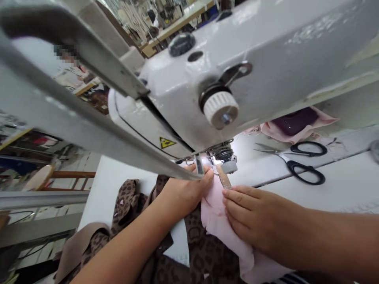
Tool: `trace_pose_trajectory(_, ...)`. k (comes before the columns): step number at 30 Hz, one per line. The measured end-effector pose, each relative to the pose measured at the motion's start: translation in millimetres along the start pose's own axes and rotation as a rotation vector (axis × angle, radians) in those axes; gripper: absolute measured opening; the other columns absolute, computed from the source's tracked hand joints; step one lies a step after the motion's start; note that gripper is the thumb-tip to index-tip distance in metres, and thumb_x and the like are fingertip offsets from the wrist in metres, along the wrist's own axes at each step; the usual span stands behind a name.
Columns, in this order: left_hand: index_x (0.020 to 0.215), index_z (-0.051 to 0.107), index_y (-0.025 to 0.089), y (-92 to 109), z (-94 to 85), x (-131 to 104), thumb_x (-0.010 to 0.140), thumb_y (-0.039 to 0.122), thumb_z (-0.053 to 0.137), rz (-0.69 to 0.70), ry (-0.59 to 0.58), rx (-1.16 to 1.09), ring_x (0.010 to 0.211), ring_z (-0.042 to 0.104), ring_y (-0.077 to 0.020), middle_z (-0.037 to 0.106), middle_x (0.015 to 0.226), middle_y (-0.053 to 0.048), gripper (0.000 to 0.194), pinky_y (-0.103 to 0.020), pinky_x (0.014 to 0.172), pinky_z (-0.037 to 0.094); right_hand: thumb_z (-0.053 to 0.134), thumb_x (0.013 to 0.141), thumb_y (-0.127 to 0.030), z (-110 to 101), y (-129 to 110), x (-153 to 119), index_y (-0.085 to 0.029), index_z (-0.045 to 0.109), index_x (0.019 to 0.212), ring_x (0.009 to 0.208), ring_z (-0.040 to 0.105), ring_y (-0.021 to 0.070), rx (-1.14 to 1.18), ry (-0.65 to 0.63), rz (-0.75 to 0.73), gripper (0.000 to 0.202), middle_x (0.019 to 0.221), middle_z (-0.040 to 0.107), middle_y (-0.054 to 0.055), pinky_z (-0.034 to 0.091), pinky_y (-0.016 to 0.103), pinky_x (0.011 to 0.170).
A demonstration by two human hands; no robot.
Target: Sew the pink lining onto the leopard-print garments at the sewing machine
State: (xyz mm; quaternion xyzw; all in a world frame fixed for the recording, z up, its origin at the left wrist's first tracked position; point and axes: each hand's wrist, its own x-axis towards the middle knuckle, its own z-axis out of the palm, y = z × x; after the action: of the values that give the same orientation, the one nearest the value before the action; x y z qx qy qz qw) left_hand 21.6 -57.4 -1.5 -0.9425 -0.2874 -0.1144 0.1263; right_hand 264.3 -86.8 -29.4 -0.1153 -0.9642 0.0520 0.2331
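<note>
Open scissors (291,162) lie near a purple object (297,121), possibly a phone.

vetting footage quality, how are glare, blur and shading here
All head view: bright highlights on the glossy white metal sewing machine; soft blur on the curved grey metal bar near the lens; gentle shading on the pale pink cloth.

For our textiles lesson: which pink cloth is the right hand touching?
The pink cloth overlapping the spotted fabric; the other piece lies beneath a purple object.
</note>
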Motion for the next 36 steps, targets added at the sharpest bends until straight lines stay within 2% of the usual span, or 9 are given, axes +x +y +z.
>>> trace_pose_trajectory(4,0.092,0.064,0.018,-3.6,4.3,-0.1,0.101,0.011,0.047,-0.029,-0.005,0.024,0.08,0.067,-0.0185,0.068,0.081,-0.004,0.02,-0.029,0.068,0.058,0.05,0.097,-0.02,0.0,2.4,0.6,-0.013,0.075,0.109,0.116,0.066,0.0254,-0.008,-0.041,0.015,0.028,0.119,0.075,0.013,0.05,0.039,0.106)
trace_pose_trajectory(8,0.08,0.062,0.019,-2.8,3.1,-1.0,0.101,0.012,0.049,-0.052,-0.041,-0.016,0.075,0.063,-0.0168,0.065,0.08,-0.003,0.025,-0.03,0.073,0.056,0.052,0.096,-0.017,0.4,2.4,1.3,-0.013,0.075,0.109,0.116,0.066,0.0243,-0.006,-0.035,0.032,0.027,0.118,0.076,0.012,0.05,0.039,0.106)
trace_pose_trajectory(12,0.081,0.063,0.018,0.1,-1.5,-2.4,0.101,0.012,0.05,-0.075,-0.118,-0.036,0.075,0.06,-0.0171,0.063,0.079,-0.003,0.024,-0.03,0.072,0.056,0.054,0.095,-0.017,-0.3,2.4,1.8,-0.014,0.075,0.111,0.116,0.066,0.0233,-0.015,-0.043,0.036,0.027,0.12,0.075,0.011,0.05,0.038,0.106)
trace_pose_trajectory(20,0.082,0.062,0.016,5.2,-8.0,2.7,0.102,0.011,0.047,-0.087,-0.136,0.014,0.078,0.06,-0.0185,0.064,0.082,-0.005,0.025,-0.028,0.067,0.055,0.053,0.09,-0.013,-1.2,2.1,0.9,-0.014,0.075,0.112,0.115,0.066,0.0231,-0.062,-0.022,0.019,0.031,0.119,0.076,0.01,0.053,0.038,0.103)
trace_pose_trajectory(27,0.11,0.064,0.011,0.1,-1.4,-0.4,0.104,0.012,0.043,-0.053,-0.079,0.004,0.088,0.064,-0.018,0.069,0.098,-0.009,0.022,-0.03,0.077,0.06,0.058,0.085,-0.017,6.2,2.0,-1.3,-0.013,0.072,0.118,0.12,0.062,0.0251,-0.043,-0.059,0.005,0.036,0.124,0.073,0.012,0.053,0.042,0.103)
trace_pose_trajectory(33,0.097,0.066,0.011,-6.8,-1.5,3.1,0.105,0.012,0.036,-0.026,-0.041,0.043,0.069,0.06,-0.0171,0.064,0.079,-0.005,0.031,-0.028,0.061,0.055,0.057,0.086,-0.015,4.8,4.9,3.5,-0.012,0.074,0.115,0.118,0.064,0.0235,-0.039,0.022,0.04,0.034,0.12,0.075,0.009,0.051,0.037,0.106)
trace_pose_trajectory(36,0.097,0.067,0.011,-8.8,-2.2,3.9,0.103,0.012,0.04,-0.015,-0.035,0.063,0.065,0.058,-0.0171,0.066,0.079,-0.005,0.027,-0.029,0.059,0.053,0.057,0.087,-0.016,2.8,6.3,6.9,-0.011,0.075,0.113,0.118,0.064,0.0237,-0.049,0.044,0.048,0.032,0.119,0.076,0.01,0.051,0.036,0.106)
